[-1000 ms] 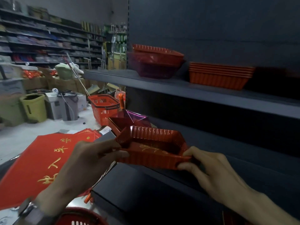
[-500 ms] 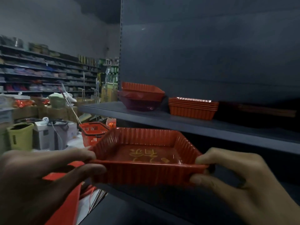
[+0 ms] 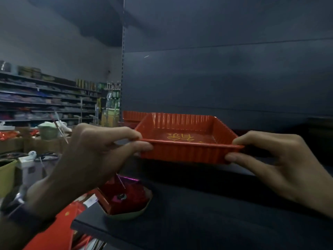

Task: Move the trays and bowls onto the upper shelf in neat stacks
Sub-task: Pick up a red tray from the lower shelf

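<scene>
My left hand [image 3: 100, 154] pinches the left rim of the red ribbed tray [image 3: 182, 154], thumb on top. Another red tray [image 3: 132, 116] stands just behind. Mine is level at the front of the upper shelf [image 3: 241, 168]; I cannot tell whether it touches. My right hand [image 3: 281, 159] pinches the right rim.

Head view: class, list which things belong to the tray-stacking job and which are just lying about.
Job: red tray, gripped by left hand and right hand; red stack behind it; upper shelf.
Lying about: green bin; white box; red banner; far stocked shelves.
</scene>
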Tool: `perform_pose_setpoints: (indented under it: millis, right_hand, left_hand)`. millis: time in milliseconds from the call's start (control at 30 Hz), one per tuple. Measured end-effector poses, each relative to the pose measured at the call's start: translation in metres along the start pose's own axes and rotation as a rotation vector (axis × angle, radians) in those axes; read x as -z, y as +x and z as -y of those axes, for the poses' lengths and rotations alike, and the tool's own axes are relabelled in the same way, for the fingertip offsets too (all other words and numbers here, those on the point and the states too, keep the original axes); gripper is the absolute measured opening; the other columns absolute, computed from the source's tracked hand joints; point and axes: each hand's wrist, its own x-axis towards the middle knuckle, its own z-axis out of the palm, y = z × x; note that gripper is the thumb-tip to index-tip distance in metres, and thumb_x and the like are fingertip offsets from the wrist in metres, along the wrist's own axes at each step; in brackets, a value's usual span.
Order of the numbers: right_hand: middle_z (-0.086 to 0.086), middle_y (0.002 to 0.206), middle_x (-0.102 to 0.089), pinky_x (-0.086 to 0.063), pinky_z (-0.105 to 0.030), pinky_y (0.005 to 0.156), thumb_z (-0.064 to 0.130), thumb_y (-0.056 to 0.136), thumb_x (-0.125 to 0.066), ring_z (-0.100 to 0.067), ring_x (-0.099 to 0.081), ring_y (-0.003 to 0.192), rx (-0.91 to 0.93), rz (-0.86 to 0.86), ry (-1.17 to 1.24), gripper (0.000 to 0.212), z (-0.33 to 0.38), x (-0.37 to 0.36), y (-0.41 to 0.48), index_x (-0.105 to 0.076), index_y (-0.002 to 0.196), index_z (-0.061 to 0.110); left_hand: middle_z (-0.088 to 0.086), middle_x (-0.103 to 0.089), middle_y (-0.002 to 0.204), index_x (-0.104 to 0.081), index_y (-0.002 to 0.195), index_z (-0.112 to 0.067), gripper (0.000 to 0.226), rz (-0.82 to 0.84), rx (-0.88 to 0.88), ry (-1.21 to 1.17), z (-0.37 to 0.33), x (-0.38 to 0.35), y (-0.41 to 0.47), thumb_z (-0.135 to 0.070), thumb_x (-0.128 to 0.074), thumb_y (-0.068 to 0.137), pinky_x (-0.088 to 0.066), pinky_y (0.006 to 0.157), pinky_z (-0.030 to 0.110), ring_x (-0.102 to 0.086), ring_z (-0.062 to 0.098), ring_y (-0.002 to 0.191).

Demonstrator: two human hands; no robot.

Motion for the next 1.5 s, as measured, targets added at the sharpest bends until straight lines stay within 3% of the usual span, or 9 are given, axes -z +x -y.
perform_pose_setpoints:
  millis: [100, 167, 400, 533, 800, 933, 1200, 1367, 1500]
  right_hand:
    - [0.010, 0.089, -0.073, -0.054, -0.033, 0.066, 0.046, 0.092, -0.073, -0.014, -0.071, 0.076, -0.042, -0.008, -0.073, 0.026, -0.028, 0.003, 0.010, -0.077, 0.100, 0.021]
    - [0.005, 0.086, -0.072, -0.052, -0.036, 0.065, 0.044, 0.093, -0.075, -0.017, -0.069, 0.072, -0.024, -0.046, -0.128, 0.025, -0.047, 0.005, 0.018, -0.077, 0.098, 0.020]
    - [0.005, 0.080, -0.069, -0.049, -0.025, 0.069, 0.040, 0.088, -0.079, -0.013, -0.065, 0.071, -0.107, -0.064, -0.217, 0.022, -0.115, 0.010, 0.047, -0.079, 0.096, 0.020]
    - [0.006, 0.075, -0.069, -0.046, -0.016, 0.066, 0.041, 0.087, -0.079, -0.014, -0.063, 0.073, -0.173, -0.070, -0.252, 0.019, -0.151, 0.003, 0.063, -0.078, 0.092, 0.022]
    - [0.004, 0.072, -0.070, -0.051, -0.033, 0.064, 0.037, 0.092, -0.079, -0.014, -0.065, 0.065, -0.308, 0.011, -0.193, 0.013, -0.203, -0.033, 0.078, -0.077, 0.092, 0.024]
    - [0.007, 0.072, -0.070, -0.052, -0.028, 0.061, 0.041, 0.093, -0.077, -0.010, -0.064, 0.064, -0.354, 0.075, -0.207, 0.016, -0.214, -0.045, 0.078, -0.076, 0.093, 0.025]
    - [0.009, 0.094, -0.056, -0.047, -0.024, 0.076, 0.050, 0.092, -0.074, -0.006, -0.057, 0.083, -0.372, 0.219, -0.326, 0.030, -0.229, -0.058, 0.077, -0.078, 0.101, 0.021]
    - [0.013, 0.100, -0.056, -0.044, -0.022, 0.075, 0.052, 0.091, -0.074, -0.005, -0.058, 0.085, -0.392, 0.253, -0.329, 0.024, -0.228, -0.062, 0.084, -0.075, 0.094, 0.028]
    - [0.016, 0.094, -0.064, -0.045, -0.022, 0.075, 0.045, 0.091, -0.078, -0.004, -0.062, 0.086, -0.401, 0.287, -0.316, 0.012, -0.225, -0.065, 0.094, -0.070, 0.088, 0.036]
  left_hand:
    - [-0.038, -0.063, 0.065, -0.077, 0.079, -0.034, 0.013, -0.062, -0.085, 0.017, -0.001, -0.011, 0.038, -0.044, -0.081, 0.085, -0.044, 0.056, 0.005, -0.063, -0.012, 0.058]
    - [-0.025, -0.072, 0.071, -0.082, 0.081, -0.021, 0.019, -0.073, -0.136, -0.010, 0.004, -0.026, 0.058, -0.039, -0.083, 0.087, -0.047, 0.056, 0.010, -0.066, -0.006, 0.059]
    - [-0.015, -0.075, 0.072, -0.082, 0.087, -0.024, 0.011, -0.056, 0.018, -0.058, 0.039, -0.092, 0.128, -0.035, -0.080, 0.089, -0.041, 0.065, 0.004, -0.067, -0.007, 0.064]
    - [-0.005, -0.078, 0.077, -0.080, 0.092, -0.025, 0.016, 0.036, 0.098, -0.038, 0.062, -0.127, 0.156, -0.039, -0.074, 0.095, -0.057, 0.078, 0.027, -0.072, 0.006, 0.066]
    - [0.004, -0.072, 0.068, -0.077, 0.094, -0.021, 0.016, 0.149, 0.213, -0.035, 0.095, -0.170, 0.175, -0.034, -0.070, 0.099, -0.060, 0.051, 0.036, -0.065, 0.018, 0.039]
    - [-0.003, -0.071, 0.070, -0.081, 0.095, -0.022, 0.022, 0.145, 0.171, 0.068, 0.115, -0.184, 0.171, -0.040, -0.069, 0.099, -0.051, 0.075, 0.030, -0.065, 0.021, 0.069]
    - [0.001, -0.064, 0.076, -0.065, 0.072, -0.011, 0.039, 0.316, 0.121, 0.251, 0.122, -0.201, 0.177, -0.037, -0.063, 0.102, -0.045, 0.073, 0.031, -0.067, 0.031, 0.080]
    - [0.005, -0.069, 0.090, -0.078, 0.084, -0.012, 0.033, 0.405, 0.151, 0.251, 0.127, -0.197, 0.185, -0.035, -0.064, 0.102, -0.055, 0.081, 0.035, -0.069, 0.031, 0.086]
    - [-0.002, -0.051, 0.111, -0.077, 0.097, -0.019, 0.023, 0.444, 0.087, 0.318, 0.125, -0.193, 0.189, -0.037, -0.063, 0.102, -0.056, 0.088, 0.046, -0.064, 0.028, 0.096]
